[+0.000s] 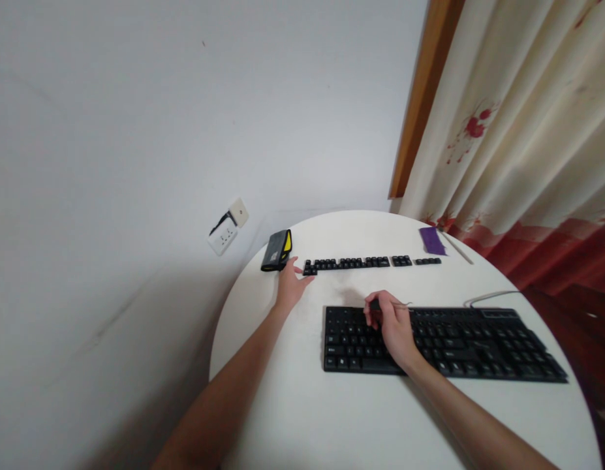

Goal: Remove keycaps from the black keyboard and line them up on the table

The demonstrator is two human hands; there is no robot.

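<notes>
A row of black keycaps [351, 263] lies on the white round table [361, 228]. My left hand [289, 285] is at the row's left end, with thumb and forefinger spread apart beside the last caps. Whether its fingertips touch them, I cannot tell. Over the upper left part of a black keyboard [459, 346], my right hand [391, 321] is closed around a small tool [375, 304] with a dark body. A thin, wire-like end juts out to the right of that hand. Part of the keyboard's top row is dark, and some of it is hidden behind the right hand.
A grey pouch [277, 250] with a yellow inside stands just beyond my left hand. At the back right are a purple cloth [433, 241] and a thin pale strip [459, 249]. The keyboard's cable [493, 295] runs off right. A wall socket [223, 237] and a curtain [522, 143] border the table.
</notes>
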